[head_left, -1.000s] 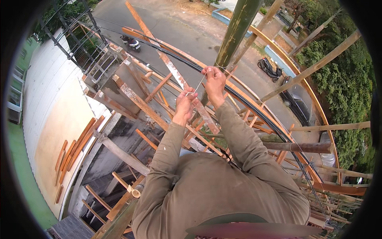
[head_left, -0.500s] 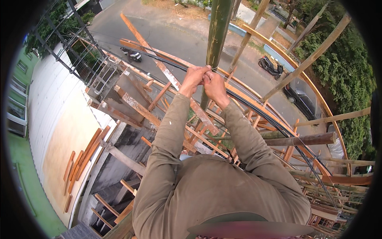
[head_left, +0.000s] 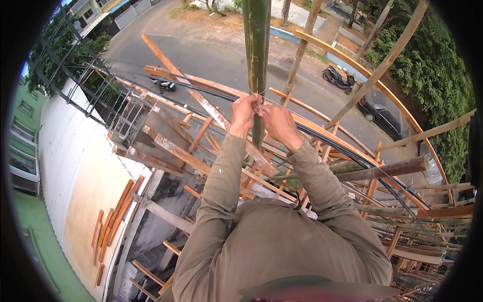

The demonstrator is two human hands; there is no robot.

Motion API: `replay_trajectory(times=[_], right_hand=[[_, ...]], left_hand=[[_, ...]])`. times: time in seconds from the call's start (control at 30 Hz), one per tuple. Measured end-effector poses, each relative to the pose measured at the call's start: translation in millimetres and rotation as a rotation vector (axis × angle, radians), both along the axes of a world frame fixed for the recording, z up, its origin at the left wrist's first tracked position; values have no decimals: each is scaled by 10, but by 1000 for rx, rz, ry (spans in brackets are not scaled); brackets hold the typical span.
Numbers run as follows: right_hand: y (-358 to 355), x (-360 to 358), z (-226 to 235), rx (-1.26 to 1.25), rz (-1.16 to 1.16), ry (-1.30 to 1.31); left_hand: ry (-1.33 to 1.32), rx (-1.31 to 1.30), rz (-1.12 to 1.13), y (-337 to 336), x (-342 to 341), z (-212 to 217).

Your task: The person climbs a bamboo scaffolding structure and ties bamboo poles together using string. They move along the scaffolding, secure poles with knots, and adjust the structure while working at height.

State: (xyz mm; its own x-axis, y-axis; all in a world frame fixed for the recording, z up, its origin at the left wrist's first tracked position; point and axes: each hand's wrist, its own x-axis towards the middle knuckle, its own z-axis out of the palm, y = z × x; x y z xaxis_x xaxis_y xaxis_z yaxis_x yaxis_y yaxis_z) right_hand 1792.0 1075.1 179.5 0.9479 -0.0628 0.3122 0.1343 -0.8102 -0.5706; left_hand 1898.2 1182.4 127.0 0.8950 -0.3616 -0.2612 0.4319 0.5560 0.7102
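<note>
Both hands meet at the near side of an upright green bamboo pole (head_left: 257, 50). A thin pale string (head_left: 263, 99) loops round the pole and runs down to my fingers. My left hand (head_left: 244, 115) pinches the string close against the pole. Just right of it, my right hand (head_left: 280, 123) has its fingertips closed on the string too. Whether it is cord or wire is too fine to tell. Dark cables (head_left: 322, 135) pass behind my hands, and a white-stained wooden plank (head_left: 214, 111) slants beside my left wrist.
Timber and bamboo scaffolding (head_left: 352, 176) spreads below and to the right. A thick bamboo pole (head_left: 387, 169) juts out at right. On the left lies a pale roof (head_left: 75, 171) with loose wooden strips (head_left: 118, 214). Far below, a road (head_left: 211, 55) holds a parked car (head_left: 380, 115) and motorbikes.
The view has shifted, so the pole sits further left and my hands lower in the picture. My fingers have drawn slightly apart, and the string between them shows more.
</note>
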Motion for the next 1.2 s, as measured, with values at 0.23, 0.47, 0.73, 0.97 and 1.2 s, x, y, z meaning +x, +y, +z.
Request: replay_trajectory(times=[0.23,0.47,0.73,0.97,1.2], right_hand=[[-66,-152,247,-118,-35,-52],[-512,-17,374,-194,-88,-170],[-837,255,198,-290,-185,-127],[-775,177,320,-269,-234,-52],[-443,-402,351,-40,27,65]], left_hand=[[-58,27,62,-65,-34,-66],[-46,-8,107,-130,-70,-115],[-71,44,128,-139,-85,-112],[-58,10,121,-130,-89,-85],[-132,33,81,-89,-64,-138]])
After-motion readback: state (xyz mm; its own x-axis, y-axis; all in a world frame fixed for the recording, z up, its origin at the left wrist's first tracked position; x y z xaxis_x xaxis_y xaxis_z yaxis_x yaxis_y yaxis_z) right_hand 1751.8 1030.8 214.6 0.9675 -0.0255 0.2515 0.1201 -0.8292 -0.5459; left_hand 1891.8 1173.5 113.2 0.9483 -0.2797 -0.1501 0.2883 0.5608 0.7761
